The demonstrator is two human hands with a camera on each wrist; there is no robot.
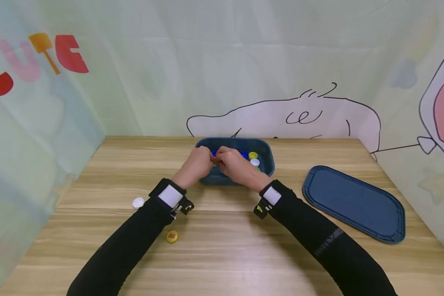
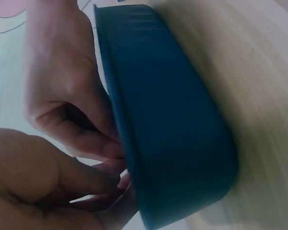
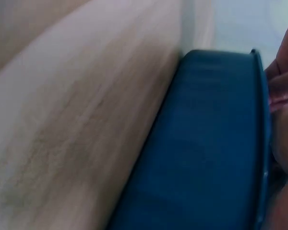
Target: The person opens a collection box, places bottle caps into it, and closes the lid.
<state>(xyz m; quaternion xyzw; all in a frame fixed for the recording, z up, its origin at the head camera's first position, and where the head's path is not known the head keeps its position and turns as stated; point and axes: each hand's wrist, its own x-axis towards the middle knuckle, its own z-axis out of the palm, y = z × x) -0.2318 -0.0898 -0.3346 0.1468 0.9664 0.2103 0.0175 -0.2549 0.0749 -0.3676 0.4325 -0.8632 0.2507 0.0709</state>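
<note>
A dark blue plastic box (image 1: 269,162) holds several small round caps, among them a yellow cap (image 1: 253,155), a white cap (image 1: 255,162) and some blue ones. Over its left half, my left hand (image 1: 201,163) and right hand (image 1: 234,163) meet at the fingertips, fingers bent down past the near rim. From the left wrist, the left hand (image 2: 33,177) and right hand (image 2: 67,81) appear close together, fingertips partly hidden behind the box wall (image 2: 173,120). I cannot tell what the fingers hold. The right wrist view shows the box side (image 3: 206,143) with fingers at its rim.
On the wooden table (image 1: 222,255), a white cap (image 1: 138,202) lies left of the left forearm and a yellow cap (image 1: 172,237) with red print lies nearer. A dark blue lid (image 1: 353,203) lies at the right. A printed cloth backdrop (image 1: 222,70) stands behind the box.
</note>
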